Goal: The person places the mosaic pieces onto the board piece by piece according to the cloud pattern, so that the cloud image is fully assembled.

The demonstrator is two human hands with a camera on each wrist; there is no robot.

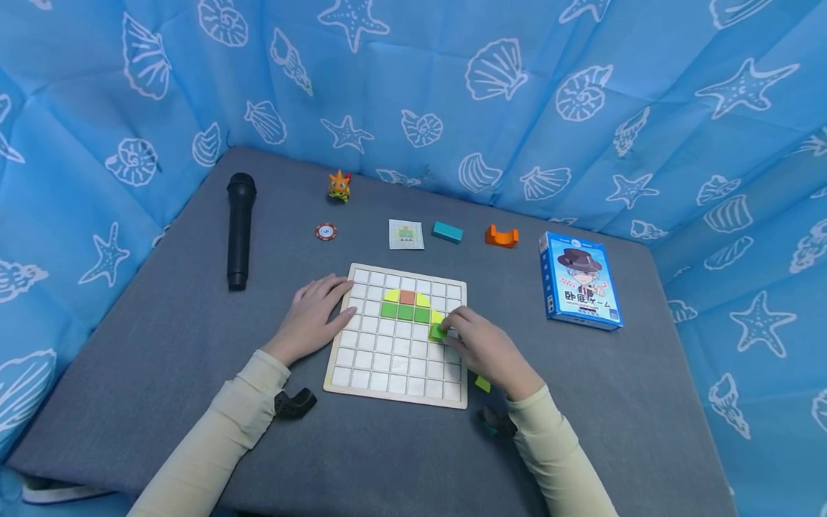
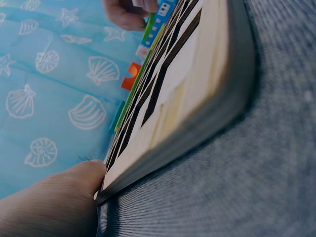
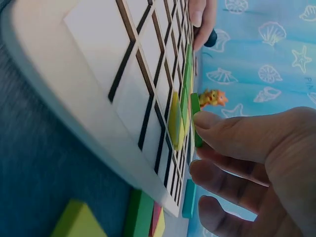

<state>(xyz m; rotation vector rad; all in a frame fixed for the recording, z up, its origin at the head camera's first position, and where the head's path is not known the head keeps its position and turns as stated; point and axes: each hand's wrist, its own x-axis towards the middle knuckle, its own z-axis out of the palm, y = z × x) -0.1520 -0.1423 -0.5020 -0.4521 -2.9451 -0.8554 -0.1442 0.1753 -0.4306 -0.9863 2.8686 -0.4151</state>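
A square board (image 1: pixel 381 362) with a pale wooden frame and a grid of white cells lies on the table. Thumb and index finger of my right hand (image 1: pixel 483 348) pinch a small green tile (image 3: pixel 196 118) over the board's right side, close above a yellow tile (image 3: pixel 174 121). My left hand (image 1: pixel 310 318) rests at the left edge, fingers extended, thumb touching the frame. Toward the upper part of the grid sit a row of green tiles (image 1: pixel 405 312), a reddish-brown tile (image 1: pixel 407 296) and yellow rounded tiles (image 1: pixel 391 294) on either side of it.
Beside the board's right edge lie a loose yellow block (image 1: pixel 482 383) and a green block (image 3: pixel 138 212). Behind it are a pattern card (image 1: pixel 405 235), teal block (image 1: pixel 447 232), orange piece (image 1: pixel 501 236), poker chip (image 1: pixel 326 231) and figurine (image 1: pixel 339 186). A microphone (image 1: pixel 240 230) and card box (image 1: pixel 580 280) flank these.
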